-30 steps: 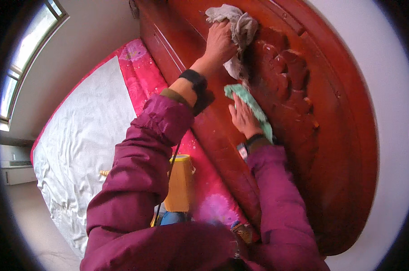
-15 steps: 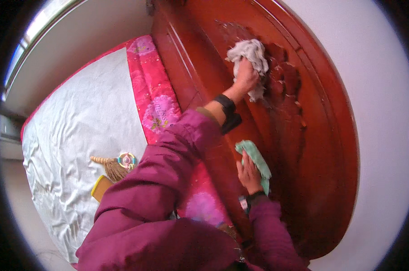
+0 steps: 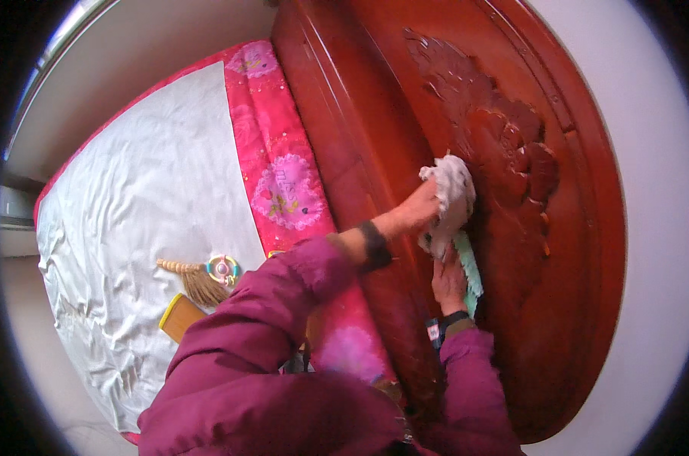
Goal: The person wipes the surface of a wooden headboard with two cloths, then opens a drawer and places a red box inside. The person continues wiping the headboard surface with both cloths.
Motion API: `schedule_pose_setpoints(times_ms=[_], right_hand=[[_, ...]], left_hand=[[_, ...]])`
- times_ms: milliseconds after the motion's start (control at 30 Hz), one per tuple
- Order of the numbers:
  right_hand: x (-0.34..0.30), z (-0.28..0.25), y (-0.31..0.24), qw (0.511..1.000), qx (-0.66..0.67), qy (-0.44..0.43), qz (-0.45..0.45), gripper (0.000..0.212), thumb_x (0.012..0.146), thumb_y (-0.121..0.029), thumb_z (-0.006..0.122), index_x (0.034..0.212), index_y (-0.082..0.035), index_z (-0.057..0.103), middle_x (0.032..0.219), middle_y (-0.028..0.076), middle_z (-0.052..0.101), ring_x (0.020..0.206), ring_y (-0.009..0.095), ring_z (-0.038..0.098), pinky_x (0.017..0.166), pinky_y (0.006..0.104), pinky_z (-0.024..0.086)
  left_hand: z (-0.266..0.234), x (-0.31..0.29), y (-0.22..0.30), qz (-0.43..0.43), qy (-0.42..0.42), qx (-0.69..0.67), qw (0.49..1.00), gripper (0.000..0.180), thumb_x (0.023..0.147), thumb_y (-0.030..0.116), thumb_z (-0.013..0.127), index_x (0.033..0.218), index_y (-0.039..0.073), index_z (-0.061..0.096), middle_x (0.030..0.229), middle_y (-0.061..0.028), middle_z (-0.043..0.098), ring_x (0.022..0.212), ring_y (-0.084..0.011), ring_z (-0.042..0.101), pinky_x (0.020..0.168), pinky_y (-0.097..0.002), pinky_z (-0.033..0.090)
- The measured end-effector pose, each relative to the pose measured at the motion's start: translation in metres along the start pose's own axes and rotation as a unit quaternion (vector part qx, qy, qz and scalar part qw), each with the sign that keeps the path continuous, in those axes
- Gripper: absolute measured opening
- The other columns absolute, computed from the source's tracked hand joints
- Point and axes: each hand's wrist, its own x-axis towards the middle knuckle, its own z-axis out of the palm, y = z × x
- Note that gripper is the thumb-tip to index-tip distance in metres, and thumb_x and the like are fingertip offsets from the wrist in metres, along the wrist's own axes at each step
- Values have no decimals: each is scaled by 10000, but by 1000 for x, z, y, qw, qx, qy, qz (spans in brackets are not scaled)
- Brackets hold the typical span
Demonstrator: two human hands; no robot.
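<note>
My left hand (image 3: pixel 420 207) is closed on a crumpled off-white cloth (image 3: pixel 456 186), pressed against the reddish-brown wooden headboard (image 3: pixel 504 319) below its carved flower relief (image 3: pixel 511 137). Just nearer to me, my right hand (image 3: pixel 448 285) grips a pale green cloth (image 3: pixel 470 275) that also lies against the wood. The off-white cloth meets the top of the green one and hides some of my right fingertips.
To the left is a bed with a white sheet (image 3: pixel 147 167) and a pink flowered border (image 3: pixel 283 190). On the sheet lie a small straw brush (image 3: pixel 200 287), a round rattle-like ring (image 3: pixel 223 268) and a yellow-edged brown object (image 3: pixel 178 318). A pale wall (image 3: pixel 656 228) stands at right.
My left hand has brought the off-white cloth down the headboard toward me, uncovering the carving. My right hand and the green cloth have shifted slightly right; the two cloths now meet.
</note>
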Motion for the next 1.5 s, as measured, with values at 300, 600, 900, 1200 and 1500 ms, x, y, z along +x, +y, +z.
schedule_pose_setpoints(times_ms=[300, 600, 900, 1200, 1500], right_hand=[[76, 3, -10, 989, 32, 71, -128, 516, 952, -236, 462, 1403, -14, 348, 1347, 226, 480, 1231, 393, 451, 1036, 415, 364], [91, -6, -6, 985, 26, 62, -158, 491, 946, -212, 471, 1379, 5, 391, 1354, 233, 472, 1260, 378, 431, 1065, 399, 339], [86, -28, 0, 991, 34, -36, -121, 532, 959, -227, 463, 1407, 33, 343, 1409, 236, 415, 1317, 375, 372, 1100, 409, 283], [99, -39, 7, 980, 111, -61, -155, 542, 955, -234, 447, 1398, 56, 336, 1395, 248, 422, 1289, 390, 398, 1080, 424, 309], [85, -57, -2, 972, 162, -28, -166, 566, 908, -219, 508, 1382, 53, 355, 1363, 265, 435, 1260, 406, 405, 1063, 444, 313]], left_hand=[[-168, 29, 53, 69, -94, 470, 875, 362, 902, 296, 551, 1177, 60, 563, 1202, -150, 570, 1176, -316, 499, 1074, -398, 318], [-121, 83, 3, 214, -303, 666, 647, 238, 847, 372, 548, 933, 197, 686, 999, -23, 683, 1113, -252, 554, 1090, -444, 274], [-185, 140, 33, 146, -135, 797, 570, 205, 817, 370, 550, 923, 250, 678, 1000, 24, 669, 1042, -204, 587, 1002, -522, 318], [-256, 214, 35, 67, 86, 818, 565, 316, 830, 334, 542, 1073, 174, 663, 1137, -47, 620, 1098, -279, 533, 968, -455, 343], [-174, 162, 43, 165, -92, 708, 680, 290, 820, 344, 585, 1035, 177, 683, 1103, -86, 630, 1163, -319, 487, 1112, -508, 233]])
